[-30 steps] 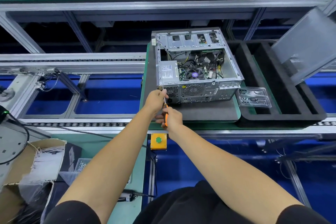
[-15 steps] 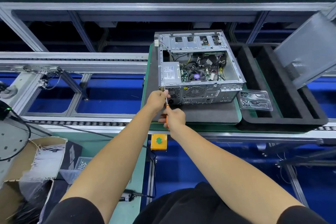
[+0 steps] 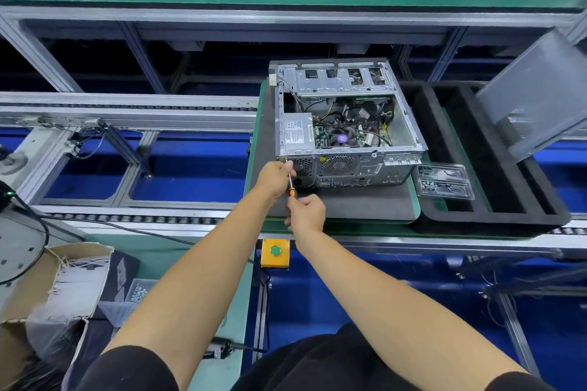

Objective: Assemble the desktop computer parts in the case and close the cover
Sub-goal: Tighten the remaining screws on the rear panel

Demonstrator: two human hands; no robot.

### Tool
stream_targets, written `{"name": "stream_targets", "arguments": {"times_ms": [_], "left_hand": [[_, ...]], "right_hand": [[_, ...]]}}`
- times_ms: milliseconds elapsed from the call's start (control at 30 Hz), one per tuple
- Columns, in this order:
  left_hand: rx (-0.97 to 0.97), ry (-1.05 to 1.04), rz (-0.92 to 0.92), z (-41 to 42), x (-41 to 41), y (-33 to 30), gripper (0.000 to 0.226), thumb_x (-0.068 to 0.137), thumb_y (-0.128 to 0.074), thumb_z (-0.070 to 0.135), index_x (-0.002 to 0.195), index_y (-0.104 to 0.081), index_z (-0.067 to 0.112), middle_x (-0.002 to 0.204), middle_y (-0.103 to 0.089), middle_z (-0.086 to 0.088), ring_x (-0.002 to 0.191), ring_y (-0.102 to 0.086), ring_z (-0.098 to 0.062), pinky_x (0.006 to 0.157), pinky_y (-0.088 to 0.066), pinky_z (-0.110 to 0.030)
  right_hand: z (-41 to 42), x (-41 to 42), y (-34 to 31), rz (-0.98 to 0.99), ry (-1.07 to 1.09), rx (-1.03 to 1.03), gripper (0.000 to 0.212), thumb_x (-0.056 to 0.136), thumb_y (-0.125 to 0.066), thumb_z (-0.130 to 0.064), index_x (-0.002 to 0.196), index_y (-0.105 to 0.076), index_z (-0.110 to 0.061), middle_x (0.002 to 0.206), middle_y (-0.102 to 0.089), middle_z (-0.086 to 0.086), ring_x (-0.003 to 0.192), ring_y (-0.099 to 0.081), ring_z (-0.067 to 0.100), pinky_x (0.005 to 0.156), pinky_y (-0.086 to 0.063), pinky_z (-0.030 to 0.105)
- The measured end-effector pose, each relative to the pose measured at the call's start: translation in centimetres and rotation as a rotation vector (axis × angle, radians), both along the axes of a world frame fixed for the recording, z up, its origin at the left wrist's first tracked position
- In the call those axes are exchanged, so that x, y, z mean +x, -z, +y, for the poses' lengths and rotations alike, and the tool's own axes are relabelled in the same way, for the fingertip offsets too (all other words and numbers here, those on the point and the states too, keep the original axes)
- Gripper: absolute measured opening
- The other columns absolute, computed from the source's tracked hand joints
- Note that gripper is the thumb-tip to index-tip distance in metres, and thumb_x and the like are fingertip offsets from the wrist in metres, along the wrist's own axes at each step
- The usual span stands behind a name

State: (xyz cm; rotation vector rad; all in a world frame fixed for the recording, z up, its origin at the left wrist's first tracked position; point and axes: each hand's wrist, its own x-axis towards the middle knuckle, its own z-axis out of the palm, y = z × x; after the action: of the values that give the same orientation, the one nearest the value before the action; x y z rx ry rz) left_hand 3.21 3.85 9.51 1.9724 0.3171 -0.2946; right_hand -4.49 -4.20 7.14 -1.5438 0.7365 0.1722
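Case (image 3: 346, 124) lies open side up on a dark mat on the worktop (image 3: 336, 227), rear panel facing the person, so the back screws are within reach. Right hand (image 3: 306, 213) is clenched round the orange-handled screwdriver (image 3: 290, 187), its tip at the upper left corner beside the power supply (image 3: 297, 136). Left hand (image 3: 275, 177) pinches the shaft near the tip, likely steadying it on a screw. Cover (image 3: 536, 95) leans well apart at right, not yet fitted.

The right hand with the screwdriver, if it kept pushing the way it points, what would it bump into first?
Probably the computer case: the right hand aims the screwdriver at its near-left rear corner, by the left hand. Depth is unclear.
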Motion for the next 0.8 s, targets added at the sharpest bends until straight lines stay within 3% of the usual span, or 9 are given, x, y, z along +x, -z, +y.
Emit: {"name": "stream_targets", "arguments": {"times_ms": [100, 233, 367, 500, 600, 700, 800], "left_hand": [[0.000, 0.014, -0.016, 0.3, 0.1, 0.0, 0.038, 0.109, -0.042, 0.033, 0.090, -0.068, 0.013, 0.070, -0.049, 0.001, 0.064, -0.042, -0.013, 0.064, -0.036, -0.032], [-0.021, 0.050, -0.023, 1.3, 0.2, 0.1, 0.041, 0.110, -0.038, 0.036, 0.096, -0.070, 0.015, 0.073, -0.049, 0.000, 0.063, -0.041, -0.012, 0.058, -0.035, -0.028], [-0.060, 0.015, -0.010, 1.6, -0.2, 0.2, 0.037, 0.108, -0.042, 0.041, 0.083, -0.053, 0.016, 0.064, -0.045, 0.004, 0.058, -0.036, -0.011, 0.059, -0.033, -0.028], [-0.248, -0.080, 0.111, 1.7, -1.0, 0.6, 0.040, 0.108, -0.042, 0.040, 0.077, -0.052, 0.016, 0.059, -0.042, 0.004, 0.050, -0.032, -0.011, 0.051, -0.031, -0.024], [-0.473, -0.209, 0.235, 1.7, -1.5, 0.9, 0.030, 0.105, -0.041, 0.020, 0.083, -0.058, 0.010, 0.054, -0.041, 0.001, 0.046, -0.026, -0.011, 0.047, -0.022, -0.024], [-0.514, -0.193, 0.227, 1.7, -1.9, 1.3, 0.022, 0.103, -0.039, 0.006, 0.096, -0.059, 0.006, 0.058, -0.043, 0.000, 0.042, -0.027, -0.008, 0.043, -0.021, -0.021], [-0.562, -0.102, 0.148, 2.2, -2.3, 1.9, 0.020, 0.109, -0.036, 0.008, 0.096, -0.051, 0.009, 0.070, -0.049, -0.003, 0.048, -0.030, -0.007, 0.046, -0.024, -0.019]], "right_hand": [[0.4, -0.1, 0.1, -0.030, 0.015, 0.012, 0.017, 0.096, -0.064, -0.019, 0.084, -0.056, -0.010, 0.071, -0.067, 0.009, 0.038, -0.057, 0.008, 0.043, -0.045, 0.026], [0.8, 0.0, -0.3, 0.070, 0.040, 0.325, 0.006, 0.094, -0.060, -0.012, 0.091, -0.062, -0.008, 0.067, -0.068, 0.010, 0.043, -0.060, 0.014, 0.040, -0.038, 0.024], [0.7, 0.1, -0.8, 0.150, 0.020, 0.486, 0.009, 0.096, -0.058, -0.015, 0.099, -0.063, -0.008, 0.060, -0.069, 0.006, 0.041, -0.055, 0.012, 0.037, -0.034, 0.019], [0.3, 0.2, -0.9, 0.181, -0.014, 0.509, 0.010, 0.096, -0.056, -0.016, 0.092, -0.063, -0.010, 0.057, -0.066, 0.003, 0.040, -0.049, 0.011, 0.036, -0.033, 0.019], [-0.2, 0.2, -0.9, 0.183, -0.026, 0.488, 0.011, 0.092, -0.055, -0.014, 0.083, -0.061, -0.012, 0.055, -0.061, 0.001, 0.041, -0.045, 0.011, 0.036, -0.030, 0.020], [-1.0, 0.1, -0.6, 0.176, -0.028, 0.424, 0.013, 0.090, -0.053, -0.012, 0.079, -0.058, -0.014, 0.053, -0.057, -0.001, 0.038, -0.039, 0.012, 0.036, -0.025, 0.019], [-2.0, -0.3, 0.0, 0.187, -0.076, 0.374, 0.014, 0.091, -0.050, -0.011, 0.078, -0.053, -0.013, 0.051, -0.052, -0.001, 0.036, -0.035, 0.012, 0.036, -0.023, 0.019]]}}
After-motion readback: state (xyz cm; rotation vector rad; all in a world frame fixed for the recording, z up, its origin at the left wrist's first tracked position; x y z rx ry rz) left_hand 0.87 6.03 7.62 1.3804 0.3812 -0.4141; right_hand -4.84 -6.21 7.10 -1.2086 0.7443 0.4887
